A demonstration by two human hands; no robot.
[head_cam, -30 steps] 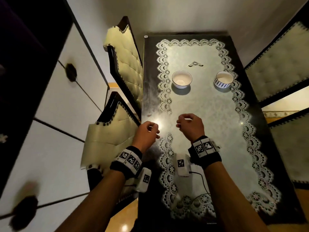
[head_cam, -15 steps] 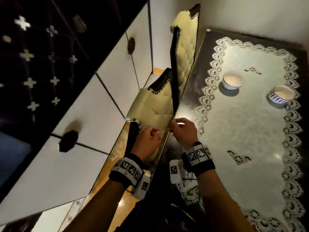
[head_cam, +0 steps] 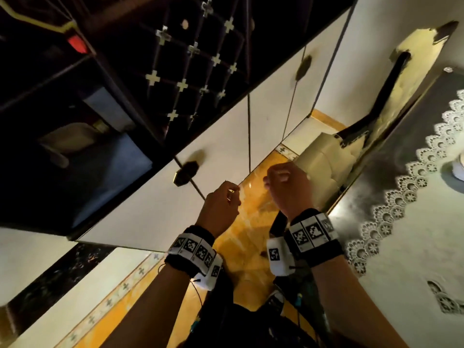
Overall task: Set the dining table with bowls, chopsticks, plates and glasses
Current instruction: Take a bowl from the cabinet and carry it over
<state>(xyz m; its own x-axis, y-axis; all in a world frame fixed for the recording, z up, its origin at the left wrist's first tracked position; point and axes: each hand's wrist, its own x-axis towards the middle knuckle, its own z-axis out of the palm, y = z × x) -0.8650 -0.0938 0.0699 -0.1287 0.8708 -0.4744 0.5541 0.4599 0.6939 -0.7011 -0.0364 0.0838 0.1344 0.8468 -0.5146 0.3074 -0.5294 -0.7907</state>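
1. Both hands hang curled in loose fists over the orange floor (head_cam: 253,222), beside the white cabinet doors (head_cam: 226,156).
2. The left hand (head_cam: 221,207) and right hand (head_cam: 291,189) are closed; whether either holds something, I cannot tell.
3. A white bowl (head_cam: 459,169) sits on the lace-covered counter (head_cam: 411,222) at the far right edge.

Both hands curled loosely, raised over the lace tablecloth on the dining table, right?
Not quite. In the head view both the left hand and right hand are loosely curled and raised, but over the orange tiled floor beside the table; the white lace tablecloth lies off to their right.
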